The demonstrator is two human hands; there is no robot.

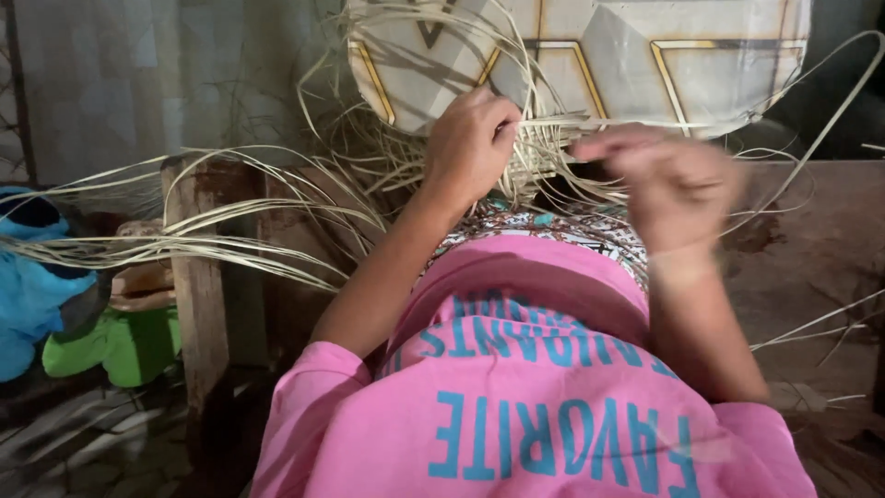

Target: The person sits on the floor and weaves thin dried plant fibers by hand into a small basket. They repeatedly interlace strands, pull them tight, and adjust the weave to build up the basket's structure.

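Indoors, tiled floor [101,433], wooden post [198,295], straw strips [230,221]

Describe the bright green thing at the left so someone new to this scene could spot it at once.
Start at the upright wooden post left of the person's pink shirt. Just left of its lower part, beneath the loose pale straw strips fanning leftward, sits the green object. It alone is bright green, lying low beside a blue soft object at the frame's edge.

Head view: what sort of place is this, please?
Probably a home weaving spot, not a factory. The left hand and right hand work pale straw strips beside a rough wooden post, with plush toys on the floor.
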